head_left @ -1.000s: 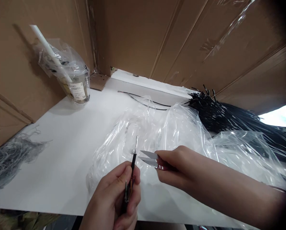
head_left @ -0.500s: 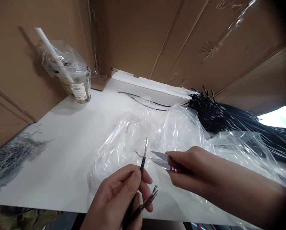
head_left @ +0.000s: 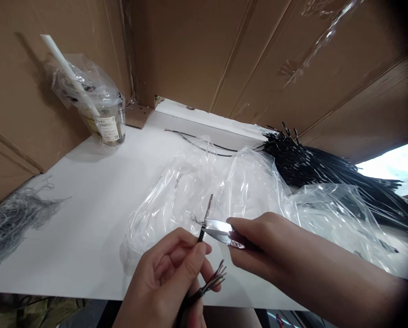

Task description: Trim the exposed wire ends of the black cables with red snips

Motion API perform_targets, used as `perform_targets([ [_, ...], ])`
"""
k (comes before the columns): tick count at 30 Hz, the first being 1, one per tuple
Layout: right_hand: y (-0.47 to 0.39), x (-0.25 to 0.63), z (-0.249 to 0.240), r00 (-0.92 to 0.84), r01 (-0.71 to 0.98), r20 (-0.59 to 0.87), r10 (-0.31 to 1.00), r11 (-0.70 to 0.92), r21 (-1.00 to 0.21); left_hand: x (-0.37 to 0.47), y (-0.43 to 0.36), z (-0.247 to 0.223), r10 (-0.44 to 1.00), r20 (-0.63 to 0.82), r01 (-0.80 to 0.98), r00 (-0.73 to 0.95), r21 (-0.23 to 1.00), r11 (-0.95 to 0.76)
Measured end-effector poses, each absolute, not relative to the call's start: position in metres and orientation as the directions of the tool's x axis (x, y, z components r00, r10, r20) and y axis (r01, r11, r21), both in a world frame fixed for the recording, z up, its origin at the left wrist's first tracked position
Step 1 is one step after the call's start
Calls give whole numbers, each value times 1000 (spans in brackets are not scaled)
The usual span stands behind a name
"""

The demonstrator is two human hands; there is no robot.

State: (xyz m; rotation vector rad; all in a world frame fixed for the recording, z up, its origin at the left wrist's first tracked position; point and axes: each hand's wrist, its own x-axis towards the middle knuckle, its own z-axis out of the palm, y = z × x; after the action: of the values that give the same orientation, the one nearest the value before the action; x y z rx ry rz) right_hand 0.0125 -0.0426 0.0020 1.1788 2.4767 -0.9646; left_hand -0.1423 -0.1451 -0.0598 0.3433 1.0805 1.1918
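Trimming step: our left hand (head_left: 171,269) pinches a black cable (head_left: 201,235) upright over the plastic bag (head_left: 251,187); our right hand (head_left: 258,246) squeezes snips (head_left: 220,228) against its frayed shield. Next, we judge, a clean cut close to the jacket.

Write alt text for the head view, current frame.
A left hand pinches a thin black cable upright while the right hand closes small silver thread snips on its frayed metal shielding. Crumpled clear plastic film, a bundle of black cables and a bagged plastic drink cup lie on the white table, walled by brown cardboard.
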Motion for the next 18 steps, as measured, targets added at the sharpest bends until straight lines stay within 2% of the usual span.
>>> perform_targets([
  [4,-45,5,1,-654,755,-407,637,516,-405,-140,-147,-64,870,-483,-545,-102,758,357],
  [10,-40,-7,0,-654,757,-417,631,559,-340,-142,-144,-69,886,-442,-532,-141,788,308],
  [18,-29,-11,-12,-688,726,-418,594,561,-397,-147,-140,-78,887,-452,-526,-97,780,340],
])
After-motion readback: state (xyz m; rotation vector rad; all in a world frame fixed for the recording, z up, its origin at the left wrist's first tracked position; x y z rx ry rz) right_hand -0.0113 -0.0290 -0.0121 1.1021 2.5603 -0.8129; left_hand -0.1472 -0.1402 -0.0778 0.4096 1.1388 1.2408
